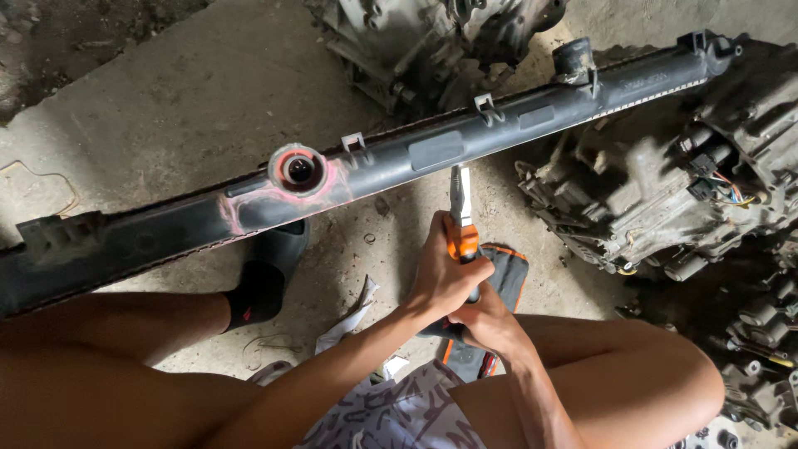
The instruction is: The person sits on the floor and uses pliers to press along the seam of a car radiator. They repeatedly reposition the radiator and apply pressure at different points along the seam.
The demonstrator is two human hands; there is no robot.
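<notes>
At nine o'clock the radiator (pixel 399 158) begins, a long black tank that runs up across your view toward two o'clock. Your left leg lies under its low end, and your foot in a black sandal (pixel 270 278) rests on the concrete floor (pixel 166 108) just below the tank. At about eleven o'clock from your hands sits the filler neck (pixel 298 169), round and open, with pink stains smeared around it. Small clips stand along the tank's upper edge to the right of the neck.

At the centre, your left hand (pixel 440 270) is closed around the orange handles of the pliers (pixel 460 212). Your right hand (pixel 490 320) sits just beneath it at five o'clock, also clenched on the lower part of the handles; the two hands touch. The pliers point straight up to twelve o'clock, and their metal nose meets the lower edge of the tank; I cannot tell whether the nose is pinching anything there. Behind your hands a black and orange pouch (pixel 503 266) lies on the floor, with scraps of white paper (pixel 349 320) at eight o'clock from your hands.

At three o'clock a grimy gearbox (pixel 648 199) rests on the floor beside the tank's high end, with a wiring plug on it. More greasy engine parts (pixel 765 357) sit at four o'clock, past your right knee.
</notes>
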